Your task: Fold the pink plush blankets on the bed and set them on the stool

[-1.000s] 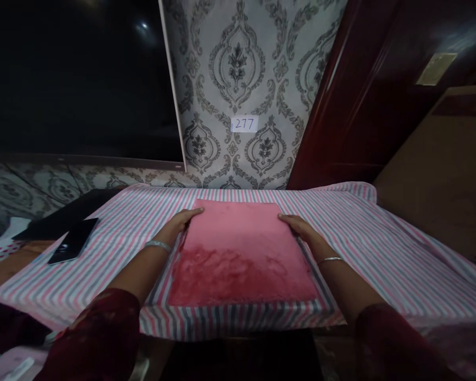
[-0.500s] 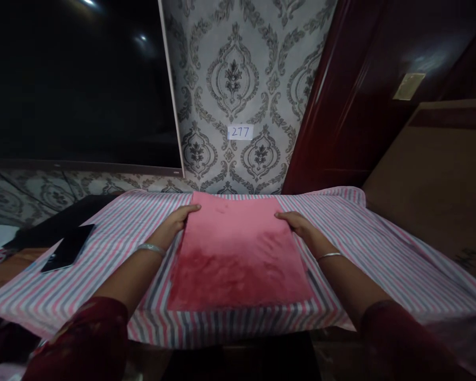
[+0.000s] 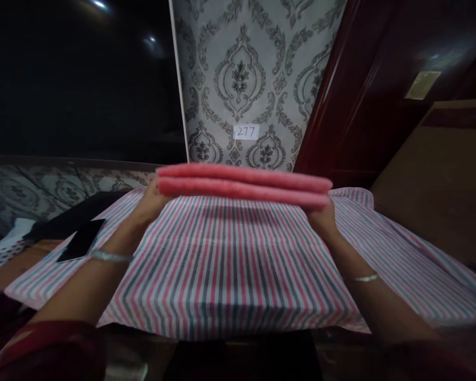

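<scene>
A folded pink plush cloth (image 3: 241, 182) is held up over the table, its thick double edge facing me and slightly blurred. My left hand (image 3: 154, 196) grips its left end, with the fingers partly hidden by the cloth. At the opposite end, my right hand (image 3: 322, 216) is closed around the right side from below, its fingertips out of sight. Under the raised cloth lies a tablecloth (image 3: 230, 259) with pink, grey and white stripes.
A black phone (image 3: 82, 241) rests on the table's left side. Behind stand a large dark TV screen (image 3: 79, 79) and patterned wallpaper bearing a "277" label (image 3: 246, 132). A big cardboard box (image 3: 440, 174) is at the right, beside a dark red door (image 3: 365, 106).
The cloth has been lifted off the striped tablecloth and tilted, so its folded edge now faces me instead of its flat top. Both hands rose with it and moved farther apart.
</scene>
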Motion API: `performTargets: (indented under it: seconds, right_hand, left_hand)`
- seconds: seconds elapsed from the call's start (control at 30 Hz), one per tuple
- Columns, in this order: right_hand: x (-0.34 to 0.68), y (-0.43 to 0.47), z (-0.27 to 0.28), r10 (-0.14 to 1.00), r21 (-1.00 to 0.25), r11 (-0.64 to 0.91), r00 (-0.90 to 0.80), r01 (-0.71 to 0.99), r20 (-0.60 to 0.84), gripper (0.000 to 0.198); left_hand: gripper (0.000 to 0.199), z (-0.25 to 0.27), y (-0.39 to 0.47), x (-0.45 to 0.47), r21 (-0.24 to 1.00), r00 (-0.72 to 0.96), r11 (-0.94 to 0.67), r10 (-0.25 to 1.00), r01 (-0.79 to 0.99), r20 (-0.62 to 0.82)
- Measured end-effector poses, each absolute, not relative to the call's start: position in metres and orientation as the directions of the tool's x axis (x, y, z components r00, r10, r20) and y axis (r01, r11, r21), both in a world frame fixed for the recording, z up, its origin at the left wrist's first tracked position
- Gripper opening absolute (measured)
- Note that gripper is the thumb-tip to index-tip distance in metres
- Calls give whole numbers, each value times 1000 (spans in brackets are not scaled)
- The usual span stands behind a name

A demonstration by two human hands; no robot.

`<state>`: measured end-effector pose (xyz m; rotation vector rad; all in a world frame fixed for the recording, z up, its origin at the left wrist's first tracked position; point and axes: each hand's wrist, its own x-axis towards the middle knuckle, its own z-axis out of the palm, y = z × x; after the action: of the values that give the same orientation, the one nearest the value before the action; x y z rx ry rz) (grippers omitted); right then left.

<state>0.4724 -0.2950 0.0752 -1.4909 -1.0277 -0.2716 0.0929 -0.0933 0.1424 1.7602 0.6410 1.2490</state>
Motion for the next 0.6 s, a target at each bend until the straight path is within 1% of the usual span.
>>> performTargets:
  seconds: [0.03, 0.07, 0.1, 0.17, 0.23, 0.3, 0.33, 0.4, 0.43, 0.47, 0.5, 0.53, 0.6]
  right_hand:
    - [465, -306, 49, 455, -687, 96, 582, 720, 674, 26]
    - [457, -318, 22, 502, -683, 86, 561, 725, 658, 26]
    - [450, -329, -4, 562, -674, 103, 516, 732, 646, 26]
    - [439, -348, -47, 672, -676, 130, 437, 726, 598, 27]
    - [432, -362, -71, 713, -714, 117, 442, 690, 544, 27]
    - [430, -368, -78, 695, -793, 77, 538, 604, 477, 25]
    - [431, -369, -77, 681, -849, 52, 603, 526, 416, 25]
    - [434, -367, -71, 672, -953, -3, 707, 302, 221, 30]
    - [436, -365, -67, 680, -984, -31, 725, 176, 108, 33]
    - [437, -363, -63, 693, -996, -60, 721, 65, 5, 35]
    - [437, -360, -59, 712, -996, -83, 699, -10, -67, 37]
    - [437, -357, -55, 734, -994, -99, 672, -46, -104, 37]
    - [435, -351, -47, 778, -992, -120, 617, -39, -119, 36]
  left_hand:
    - [51, 121, -104, 82, 854, 421, -521, 774, 1, 472]
    - [51, 97, -114, 71, 857, 434, -512, 785, 52, 442]
    - [51, 73, -123, 61, 877, 408, -474, 819, 80, 405]
    - [45, 30, -135, 43, 939, 400, -310, 887, 147, 230]
    - [40, 2, -140, 30, 975, 424, -130, 905, 182, 41]
    - [42, -10, -139, 23, 990, 426, 32, 901, 137, -88]
    - [44, -10, -135, 22, 990, 416, 108, 899, 90, -136]
    - [41, -6, -126, 24, 966, 402, 260, 883, 7, -240]
    - [37, -2, -120, 27, 944, 404, 329, 866, -16, -295]
    - [34, 2, -116, 31, 920, 412, 391, 842, -20, -349]
    - [33, 6, -111, 36, 899, 422, 438, 817, -11, -393]
    - [34, 10, -108, 41, 883, 432, 469, 795, 9, -426]
    - [40, 15, -105, 54, 871, 449, 486, 764, 72, -464]
